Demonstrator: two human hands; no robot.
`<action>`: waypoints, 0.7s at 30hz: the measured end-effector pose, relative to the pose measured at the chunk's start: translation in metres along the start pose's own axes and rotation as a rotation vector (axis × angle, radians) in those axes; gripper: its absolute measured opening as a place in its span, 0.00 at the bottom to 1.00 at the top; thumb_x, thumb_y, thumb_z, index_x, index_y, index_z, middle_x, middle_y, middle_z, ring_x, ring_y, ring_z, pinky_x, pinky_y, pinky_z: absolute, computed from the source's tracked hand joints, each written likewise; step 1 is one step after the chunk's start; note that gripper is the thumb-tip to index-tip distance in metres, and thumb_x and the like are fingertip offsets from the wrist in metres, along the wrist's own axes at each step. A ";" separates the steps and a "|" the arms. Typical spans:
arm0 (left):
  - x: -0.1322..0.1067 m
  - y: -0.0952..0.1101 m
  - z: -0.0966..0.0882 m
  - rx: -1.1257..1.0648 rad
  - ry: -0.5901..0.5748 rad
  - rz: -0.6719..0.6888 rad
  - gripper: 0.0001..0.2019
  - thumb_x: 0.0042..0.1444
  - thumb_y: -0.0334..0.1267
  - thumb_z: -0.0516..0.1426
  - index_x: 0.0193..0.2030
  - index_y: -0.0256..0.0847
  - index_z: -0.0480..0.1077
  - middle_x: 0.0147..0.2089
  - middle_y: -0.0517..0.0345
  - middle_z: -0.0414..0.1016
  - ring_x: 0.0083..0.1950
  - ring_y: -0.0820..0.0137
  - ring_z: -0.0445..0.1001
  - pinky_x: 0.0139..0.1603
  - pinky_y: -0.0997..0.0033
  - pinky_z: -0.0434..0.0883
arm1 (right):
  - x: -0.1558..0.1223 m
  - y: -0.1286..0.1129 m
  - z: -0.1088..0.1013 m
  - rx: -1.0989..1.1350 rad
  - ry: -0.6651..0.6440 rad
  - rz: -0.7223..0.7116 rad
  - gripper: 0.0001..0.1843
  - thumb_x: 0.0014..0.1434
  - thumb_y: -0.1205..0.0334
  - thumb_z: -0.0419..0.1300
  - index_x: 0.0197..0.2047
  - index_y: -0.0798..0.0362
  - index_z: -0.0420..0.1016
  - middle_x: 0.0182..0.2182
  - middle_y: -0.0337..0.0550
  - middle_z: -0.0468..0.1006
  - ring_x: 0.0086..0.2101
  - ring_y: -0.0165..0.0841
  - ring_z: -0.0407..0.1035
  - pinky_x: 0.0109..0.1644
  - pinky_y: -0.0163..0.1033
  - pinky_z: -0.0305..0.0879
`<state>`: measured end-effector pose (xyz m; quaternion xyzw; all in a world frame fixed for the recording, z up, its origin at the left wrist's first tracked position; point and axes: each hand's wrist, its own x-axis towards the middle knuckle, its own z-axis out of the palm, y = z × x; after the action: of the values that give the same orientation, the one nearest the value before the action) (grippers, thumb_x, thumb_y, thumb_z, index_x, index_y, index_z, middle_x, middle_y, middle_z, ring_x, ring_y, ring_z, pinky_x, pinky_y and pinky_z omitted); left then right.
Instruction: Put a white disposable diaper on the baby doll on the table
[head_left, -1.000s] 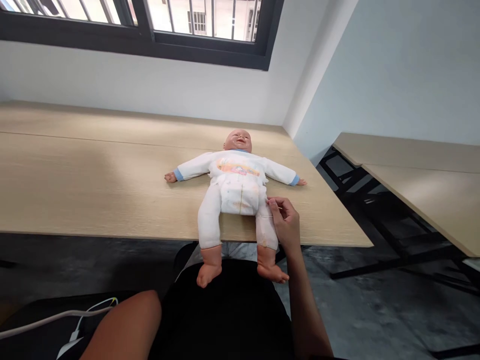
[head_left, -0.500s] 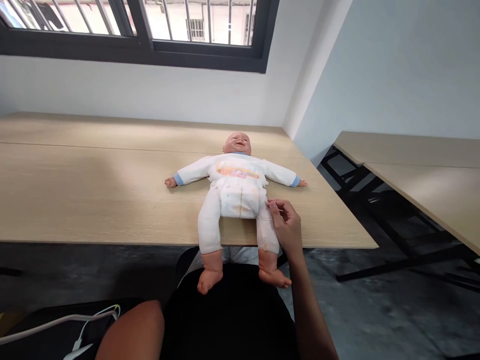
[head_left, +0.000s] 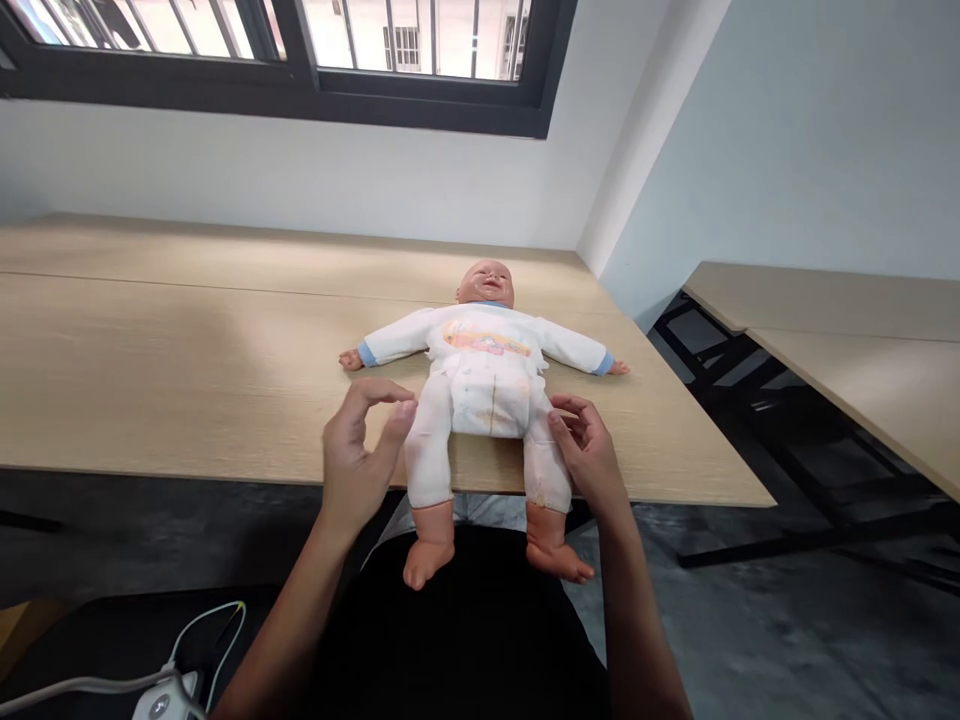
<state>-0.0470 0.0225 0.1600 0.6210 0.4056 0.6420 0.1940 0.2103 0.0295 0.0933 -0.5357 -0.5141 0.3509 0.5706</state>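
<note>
A baby doll (head_left: 487,330) lies on its back on the wooden table, arms spread, its bare lower legs hanging past the near edge. It wears a white top with blue cuffs and a printed picture, a white diaper (head_left: 491,395) and white trouser legs (head_left: 430,460). My left hand (head_left: 360,450) is beside the doll's leg on the left, fingers curved and apart, with thumb and forefinger close to the thigh. At the other thigh, my right hand (head_left: 589,445) has curled fingers and thumb at the trouser cloth; its fingertips are partly hidden.
The light wooden table (head_left: 187,370) runs under a dark-framed window (head_left: 435,105). A second table (head_left: 847,370) with black legs stands at the right. At the lower left, a white device (head_left: 169,695) with a cable (head_left: 82,686) rests on a black surface.
My left hand has come up from the lower left to the doll's leg. My right hand stays at the other thigh. The view has shifted slightly.
</note>
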 end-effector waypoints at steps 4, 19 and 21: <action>0.001 -0.048 0.005 0.070 -0.307 -0.357 0.17 0.57 0.50 0.62 0.47 0.41 0.70 0.53 0.49 0.76 0.55 0.58 0.75 0.60 0.53 0.71 | -0.004 -0.003 0.000 -0.026 -0.103 0.027 0.30 0.61 0.44 0.64 0.61 0.48 0.64 0.63 0.51 0.68 0.50 0.41 0.73 0.51 0.45 0.73; -0.003 -0.055 -0.004 -0.125 -0.595 -0.555 0.41 0.51 0.45 0.66 0.69 0.46 0.55 0.73 0.48 0.58 0.75 0.52 0.56 0.76 0.51 0.55 | 0.000 -0.007 -0.011 0.018 -0.160 0.030 0.33 0.54 0.49 0.70 0.60 0.48 0.69 0.62 0.50 0.70 0.60 0.46 0.67 0.60 0.52 0.71; 0.003 -0.055 -0.006 -0.193 -0.543 -0.660 0.41 0.53 0.46 0.67 0.70 0.45 0.55 0.72 0.46 0.60 0.74 0.52 0.58 0.74 0.51 0.58 | 0.005 -0.001 -0.011 0.060 -0.101 0.053 0.33 0.55 0.45 0.70 0.60 0.48 0.69 0.62 0.51 0.71 0.61 0.46 0.66 0.64 0.55 0.68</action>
<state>-0.0671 0.0558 0.1204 0.5833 0.4547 0.3941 0.5456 0.2223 0.0311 0.0960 -0.5132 -0.5173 0.4077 0.5502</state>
